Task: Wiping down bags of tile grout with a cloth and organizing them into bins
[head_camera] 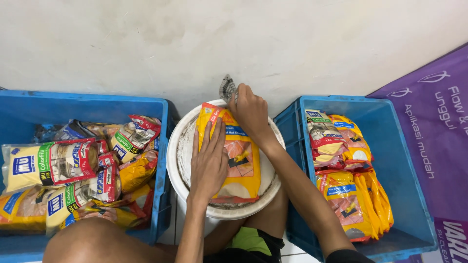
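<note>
Pressing flat, fingers spread, the left hand [209,163] pins a yellow packet [235,156] on top of a white bucket [174,160] between the person's knees. Up at the packet's far corner, the right hand [249,111] is clenched around a grey cloth [227,88], right beside the packet's red top edge. Left of the left hand sits a blue crate [161,146] heaped with mixed packets; right of the right arm, another blue crate [414,195] holds neatly laid yellow-and-red packets [353,195].
</note>
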